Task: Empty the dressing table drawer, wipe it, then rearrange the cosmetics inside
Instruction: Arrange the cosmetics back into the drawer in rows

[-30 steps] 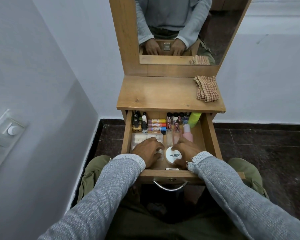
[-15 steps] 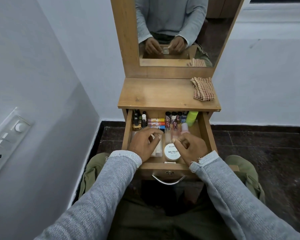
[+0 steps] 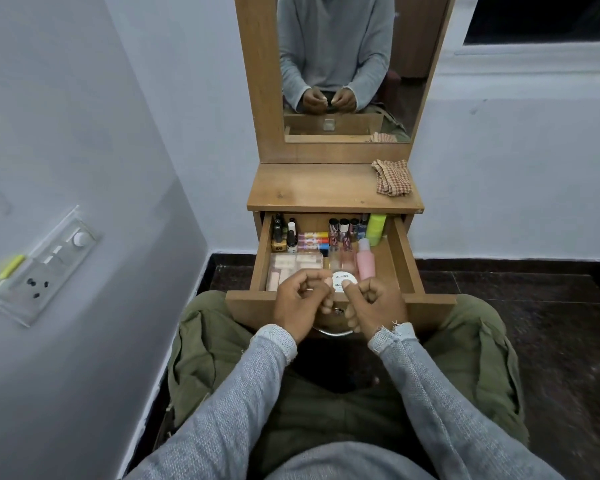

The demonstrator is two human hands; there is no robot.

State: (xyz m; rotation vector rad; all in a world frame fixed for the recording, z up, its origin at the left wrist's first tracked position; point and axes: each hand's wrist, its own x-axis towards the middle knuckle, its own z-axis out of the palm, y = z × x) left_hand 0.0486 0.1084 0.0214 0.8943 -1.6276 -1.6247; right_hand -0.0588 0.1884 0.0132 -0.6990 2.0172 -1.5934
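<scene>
Head view. The drawer (image 3: 404, 251) of the dressing table (image 3: 326, 188) stands pulled out at frame centre, above the person's knees.

Inside, back left: dark nail polish bottles (image 3: 280, 233). Just right of them three small tubes (image 3: 313, 240) lie stacked, yellow, red and blue. Back right: a row of silver-capped bottles (image 3: 343, 228), with a lime-green bottle (image 3: 376, 229) at its right end. A clear compartment box (image 3: 293, 266) sits front left, a pink bottle (image 3: 365, 259) front right, and a round white nail polish remover tub (image 3: 343, 280) between them, near the front wall.

Both hands hover over the drawer's front edge. Left hand (image 3: 300, 303): fingers curled inward, holding nothing visible. Right hand (image 3: 378, 303): fingers likewise curled, thumb raised in front of the white tub; contact cannot be told.

A checked cloth (image 3: 392, 177) lies bunched on the tabletop, right rear corner. The mirror (image 3: 347, 67) above reflects both hands. A switch panel (image 3: 42, 268) is on the wall at the left of the frame.
</scene>
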